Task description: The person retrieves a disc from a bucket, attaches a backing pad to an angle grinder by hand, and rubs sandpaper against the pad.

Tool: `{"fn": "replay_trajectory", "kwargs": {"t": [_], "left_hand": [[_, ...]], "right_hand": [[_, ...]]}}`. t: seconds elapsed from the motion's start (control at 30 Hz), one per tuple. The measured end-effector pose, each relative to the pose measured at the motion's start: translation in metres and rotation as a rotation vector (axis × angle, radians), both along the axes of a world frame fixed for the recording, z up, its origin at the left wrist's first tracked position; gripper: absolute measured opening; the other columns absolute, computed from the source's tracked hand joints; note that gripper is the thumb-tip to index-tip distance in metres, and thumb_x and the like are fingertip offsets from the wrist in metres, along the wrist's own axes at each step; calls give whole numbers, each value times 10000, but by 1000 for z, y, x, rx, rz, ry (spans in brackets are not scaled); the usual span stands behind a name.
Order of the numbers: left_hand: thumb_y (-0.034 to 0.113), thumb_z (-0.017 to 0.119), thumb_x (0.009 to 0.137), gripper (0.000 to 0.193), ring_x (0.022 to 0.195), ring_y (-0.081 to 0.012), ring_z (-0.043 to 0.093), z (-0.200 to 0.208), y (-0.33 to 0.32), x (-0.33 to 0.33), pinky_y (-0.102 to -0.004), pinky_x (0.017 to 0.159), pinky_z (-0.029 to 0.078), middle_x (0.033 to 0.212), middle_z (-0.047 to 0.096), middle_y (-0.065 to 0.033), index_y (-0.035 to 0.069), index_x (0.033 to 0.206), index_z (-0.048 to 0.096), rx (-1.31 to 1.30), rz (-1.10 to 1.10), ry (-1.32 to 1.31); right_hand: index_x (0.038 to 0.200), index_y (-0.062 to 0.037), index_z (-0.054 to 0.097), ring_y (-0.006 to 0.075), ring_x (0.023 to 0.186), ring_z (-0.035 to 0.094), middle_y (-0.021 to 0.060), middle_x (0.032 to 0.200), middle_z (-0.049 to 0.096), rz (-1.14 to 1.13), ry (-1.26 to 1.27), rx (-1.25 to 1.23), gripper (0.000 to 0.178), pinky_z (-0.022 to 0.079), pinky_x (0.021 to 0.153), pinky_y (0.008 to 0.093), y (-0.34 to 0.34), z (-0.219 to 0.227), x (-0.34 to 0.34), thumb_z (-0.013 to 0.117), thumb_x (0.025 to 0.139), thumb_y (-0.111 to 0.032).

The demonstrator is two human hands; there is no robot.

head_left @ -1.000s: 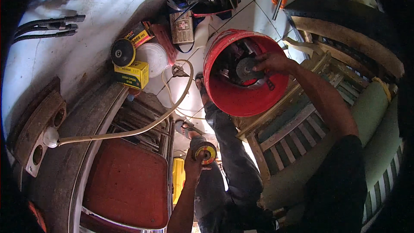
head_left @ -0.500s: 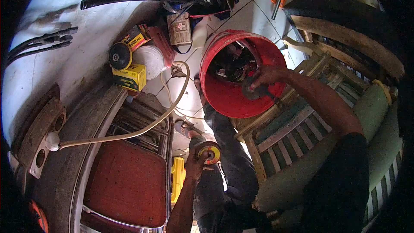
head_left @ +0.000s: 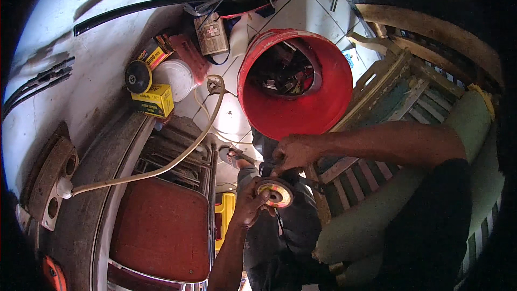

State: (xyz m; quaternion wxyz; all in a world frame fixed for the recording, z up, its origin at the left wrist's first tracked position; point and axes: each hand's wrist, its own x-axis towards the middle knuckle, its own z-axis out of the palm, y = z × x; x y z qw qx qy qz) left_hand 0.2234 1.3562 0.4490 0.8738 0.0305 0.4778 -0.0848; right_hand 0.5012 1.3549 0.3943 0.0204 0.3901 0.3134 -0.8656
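My left hand (head_left: 251, 203) is closed round the edge of a grinding disc (head_left: 284, 196), which has a yellow and red label and a hole in its middle. Just above the disc is my right hand (head_left: 295, 153), its fingers bent and pressed together near the disc's upper rim. What the right fingers hold, if anything, is hidden in shadow. Beyond both hands stands a red bucket (head_left: 328, 110), open toward me, with a jumble of dark and metal pieces (head_left: 285, 70) inside.
A wooden slatted bench (head_left: 371, 180) with a rolled green pad (head_left: 366, 226) lies right. On the left are a red-seated chair (head_left: 159, 229), a socket block (head_left: 56, 178) with a pale cable (head_left: 156, 172), and yellow boxes (head_left: 156, 101). Black tubes (head_left: 134, 9) lie at the far wall.
My right hand has come out of the bucket, toward me and left, to the disc. The dark round thing it held no longer shows clearly. The left hand has shifted slightly right with the disc.
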Motion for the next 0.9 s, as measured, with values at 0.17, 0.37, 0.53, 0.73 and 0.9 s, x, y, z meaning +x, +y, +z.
{"fn": "replay_trajectory", "kwargs": {"t": [0.17,0.37,0.53,0.73,0.9], "left_hand": [[282,688,958,427,940,-213,684,-2,-6,15,-339,625,627,1129,645,-106,36,1263,517,19,-23,47],[345,614,1001,444,995,-209,677,-2,-11,64,-330,633,632,1212,619,-113,40,1301,497,129,-115,219],[370,567,1021,540,1172,-294,623,-28,-4,102,-412,794,636,1328,551,-148,54,1431,413,102,90,264],[429,591,1000,734,1353,-324,471,-13,-21,88,-487,1032,491,1524,388,-168,76,1539,239,250,-18,127],[434,584,1000,688,1374,-337,445,42,-31,69,-544,1036,470,1536,369,-159,159,1540,257,11,383,98]], "right_hand": [[910,47,696,268,665,686,154,691,667,-19,-158,98,667,517,659,456,-7,-12,32,662,879,-618],[835,-18,744,381,771,714,222,747,685,143,-632,433,742,551,734,511,-26,-42,102,479,922,-705],[853,-80,759,342,797,734,167,705,700,414,-985,440,621,565,767,519,-7,-26,136,415,1003,-576],[889,-77,761,335,785,727,157,774,722,367,-730,314,465,568,757,489,19,5,121,504,984,-453],[1086,-39,726,259,756,699,160,861,711,280,-16,276,589,562,716,431,20,40,39,520,968,-578]]}}
